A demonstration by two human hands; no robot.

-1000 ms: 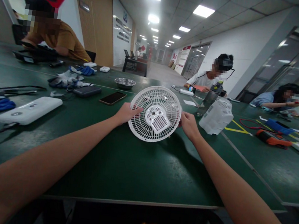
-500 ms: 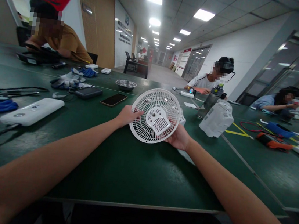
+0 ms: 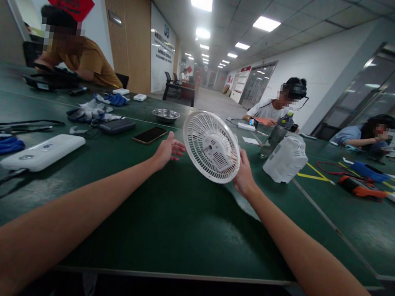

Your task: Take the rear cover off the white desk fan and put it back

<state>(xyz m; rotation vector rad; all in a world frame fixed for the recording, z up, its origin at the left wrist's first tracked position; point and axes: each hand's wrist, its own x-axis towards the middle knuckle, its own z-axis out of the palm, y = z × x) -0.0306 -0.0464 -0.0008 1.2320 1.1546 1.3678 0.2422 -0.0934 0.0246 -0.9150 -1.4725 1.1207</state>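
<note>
A round white fan grille [image 3: 216, 146] with a vented hub hangs tilted above the table. My right hand [image 3: 245, 175] grips its right rim; some of those fingers are hidden behind it. Just left of the grille, my left hand [image 3: 169, 151] is open, fingers stretched out, apart from the rim and holding nothing. A dark phone [image 3: 150, 134] lies by the left hand. To the right stands a white plastic housing [image 3: 286, 159], with a clear bottle [image 3: 275, 138] behind it.
The green table [image 3: 178, 233] carries a metal bowl [image 3: 166, 114], a white power bank [image 3: 43, 152], gloves [image 3: 90, 112] and a dark case [image 3: 117, 125] on the left. An orange multimeter [image 3: 362, 188] lies right. Across the table sit a person in brown [image 3: 97, 63] and two others.
My left hand has let go of the grille and moved slightly left, fingers spread. The grille has tilted and shifted a little to the right and up in my right hand.
</note>
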